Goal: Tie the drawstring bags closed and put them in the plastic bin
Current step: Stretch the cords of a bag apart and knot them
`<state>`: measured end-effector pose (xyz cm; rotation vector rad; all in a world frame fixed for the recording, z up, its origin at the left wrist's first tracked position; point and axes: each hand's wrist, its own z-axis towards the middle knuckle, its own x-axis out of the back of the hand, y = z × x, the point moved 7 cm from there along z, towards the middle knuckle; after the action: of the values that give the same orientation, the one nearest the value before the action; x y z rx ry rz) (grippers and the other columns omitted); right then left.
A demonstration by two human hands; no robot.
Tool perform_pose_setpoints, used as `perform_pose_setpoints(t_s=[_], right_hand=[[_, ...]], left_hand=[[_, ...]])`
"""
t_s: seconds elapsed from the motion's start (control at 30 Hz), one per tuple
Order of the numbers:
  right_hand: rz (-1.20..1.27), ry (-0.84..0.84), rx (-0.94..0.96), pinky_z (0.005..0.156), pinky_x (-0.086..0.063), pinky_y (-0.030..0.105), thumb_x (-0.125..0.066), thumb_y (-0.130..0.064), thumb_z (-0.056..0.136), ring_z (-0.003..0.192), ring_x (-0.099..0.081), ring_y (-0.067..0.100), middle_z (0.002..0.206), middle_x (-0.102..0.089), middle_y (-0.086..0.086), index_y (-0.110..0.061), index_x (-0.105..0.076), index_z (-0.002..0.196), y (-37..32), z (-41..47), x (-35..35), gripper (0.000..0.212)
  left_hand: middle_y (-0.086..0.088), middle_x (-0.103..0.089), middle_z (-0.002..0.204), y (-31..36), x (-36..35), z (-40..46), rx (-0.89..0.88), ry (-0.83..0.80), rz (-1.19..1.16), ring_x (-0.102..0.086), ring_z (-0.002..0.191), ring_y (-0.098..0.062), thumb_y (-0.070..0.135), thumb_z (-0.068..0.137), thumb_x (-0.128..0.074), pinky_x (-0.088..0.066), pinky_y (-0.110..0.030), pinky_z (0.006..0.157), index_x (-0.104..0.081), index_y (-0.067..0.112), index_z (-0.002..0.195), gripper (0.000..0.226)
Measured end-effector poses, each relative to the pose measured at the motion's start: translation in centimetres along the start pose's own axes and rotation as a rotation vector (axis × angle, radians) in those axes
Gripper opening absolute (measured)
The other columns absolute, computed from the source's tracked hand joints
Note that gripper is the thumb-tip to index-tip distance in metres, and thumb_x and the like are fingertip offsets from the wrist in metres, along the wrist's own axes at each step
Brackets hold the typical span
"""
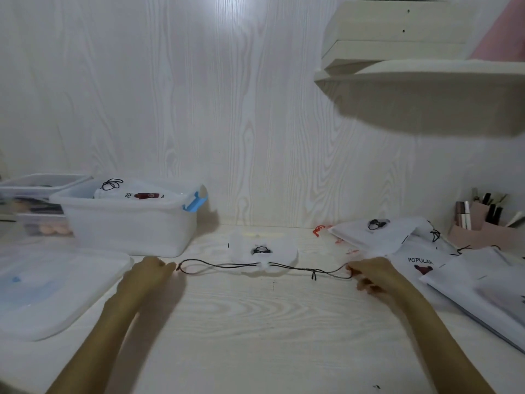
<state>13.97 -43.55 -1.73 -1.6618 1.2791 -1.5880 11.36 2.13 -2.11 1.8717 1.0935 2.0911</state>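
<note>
A pale wood-grain table [255, 322] is backed by a wall panel [199, 95] of the same white grain, and a white shelf [426, 89] is mounted at 1 o'clock. At the middle of the table a small white drawstring bag [262, 250] is laid flat, printed with a small black figure, its mouth gathered toward 6 o'clock. Its black cord [295, 269] is stretched sideways from the mouth, with a knot seen on the right-hand run. The cord's loop at 9 o'clock is pinched by the left hand [152, 270], and the end at 3 o'clock is pinched by the right hand [369, 273]; both hands are blurred. A clear plastic bin [127, 226] with a blue latch is set at 10 o'clock, and a tied bag [133, 191] is seen lying inside it. Its lid [56, 291] lies at 8 o'clock. More white bags [426, 251] are piled at 3 o'clock, beside a pink pen holder [480, 223].
</note>
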Motion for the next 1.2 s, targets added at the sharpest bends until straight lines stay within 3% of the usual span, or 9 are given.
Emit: perform_pose_setpoints(t_s=[0.07,0.13,0.27,0.5,0.7,0.8,0.97,1.07,1.2], right_hand=[[-0.546,0.008,0.053,0.057,-0.042,0.023,-0.057,-0.029,0.089,0.064,-0.06,0.02,0.076,-0.062,0.007,-0.009,-0.057,0.08,-1.6,-0.2,0.2,0.022],[-0.809,0.044,0.195,0.074,-0.044,0.027,-0.058,-0.036,0.087,0.092,-0.061,0.022,0.095,-0.062,0.002,-0.017,-0.057,0.089,-3.6,-1.1,-0.8,0.02],[-0.713,-0.011,0.453,0.089,-0.041,0.031,-0.065,-0.048,0.08,0.112,-0.054,0.017,0.12,-0.056,-0.005,-0.025,-0.058,0.113,-7.0,-3.8,-6.9,0.041],[-0.517,-0.095,0.518,0.063,-0.045,0.027,-0.063,-0.045,0.084,0.072,-0.061,0.015,0.071,-0.063,-0.007,-0.028,-0.062,0.065,-8.1,-4.1,-11.9,0.025],[-0.284,-0.135,0.594,0.053,-0.035,0.012,-0.059,-0.034,0.09,0.058,-0.053,0.008,0.061,-0.061,-0.005,-0.026,-0.065,0.067,-12.1,-3.3,-11.6,0.025],[-0.154,-0.085,0.629,0.047,-0.032,0.008,-0.061,-0.035,0.088,0.058,-0.051,0.022,0.064,-0.062,0.008,-0.024,-0.07,0.073,-14.2,-2.1,-11.5,0.02],[-0.059,-0.013,0.64,0.054,-0.037,0.015,-0.064,-0.033,0.087,0.039,-0.041,0.002,0.037,-0.043,-0.012,-0.016,-0.073,0.078,-17.3,0.0,-11.9,0.021],[-0.064,0.032,0.672,0.054,-0.035,0.013,-0.063,-0.033,0.087,0.049,-0.044,0.0,0.055,-0.051,-0.011,-0.018,-0.073,0.076,-19.0,1.2,-11.9,0.021],[0.045,-0.069,0.818,0.08,-0.041,0.018,-0.058,-0.032,0.092,0.106,-0.05,-0.002,0.104,-0.063,-0.019,-0.019,-0.064,0.074,-20.7,1.6,-12.0,0.023]], left_hand=[[-0.009,-0.065,0.109,1.7,1.8,-1.0,-0.06,0.149,0.192,-0.058,0.107,-0.033,0.037,0.092,-0.051,-0.042,-0.034,0.083,-0.06,0.014,0.101,0.025],[-0.005,-0.071,0.095,4.5,1.5,-2.6,-0.168,0.176,0.046,-0.065,0.092,-0.029,0.039,0.094,-0.047,-0.046,-0.031,0.075,-0.067,0.015,0.093,0.031],[0.001,-0.073,0.073,8.7,-6.6,-6.0,-0.147,-0.318,-0.333,-0.068,0.054,-0.012,0.05,0.097,-0.037,-0.044,-0.019,0.049,-0.071,0.012,0.085,0.053],[0.002,-0.073,0.063,8.0,-8.1,-4.2,-0.025,-0.061,-0.812,-0.07,0.057,-0.011,0.037,0.09,-0.061,-0.051,-0.026,0.06,-0.072,0.01,0.074,0.033],[0.006,-0.069,0.071,8.2,-5.0,-2.1,-0.09,0.217,-1.035,-0.067,0.075,-0.013,0.024,0.087,-0.067,-0.056,-0.035,0.074,-0.07,0.018,0.078,0.012],[0.0,-0.07,0.079,10.3,-3.3,-1.0,-0.142,0.287,-1.261,-0.066,0.078,-0.01,0.019,0.092,-0.06,-0.054,-0.016,0.064,-0.07,0.011,0.09,0.013],[0.007,-0.07,0.069,13.1,-1.7,3.2,0.023,0.279,-1.525,-0.063,0.071,-0.006,0.015,0.088,-0.062,-0.049,-0.017,0.064,-0.069,0.017,0.072,0.018],[0.013,-0.069,0.059,14.7,-1.5,5.6,0.063,0.248,-1.574,-0.064,0.074,-0.006,0.018,0.083,-0.064,-0.042,-0.022,0.067,-0.067,0.021,0.064,0.02],[0.007,-0.07,0.078,15.7,-1.1,7.4,-0.025,0.247,-1.571,-0.065,0.08,-0.005,0.016,0.089,-0.062,-0.048,-0.019,0.062,-0.068,0.018,0.076,0.014]])
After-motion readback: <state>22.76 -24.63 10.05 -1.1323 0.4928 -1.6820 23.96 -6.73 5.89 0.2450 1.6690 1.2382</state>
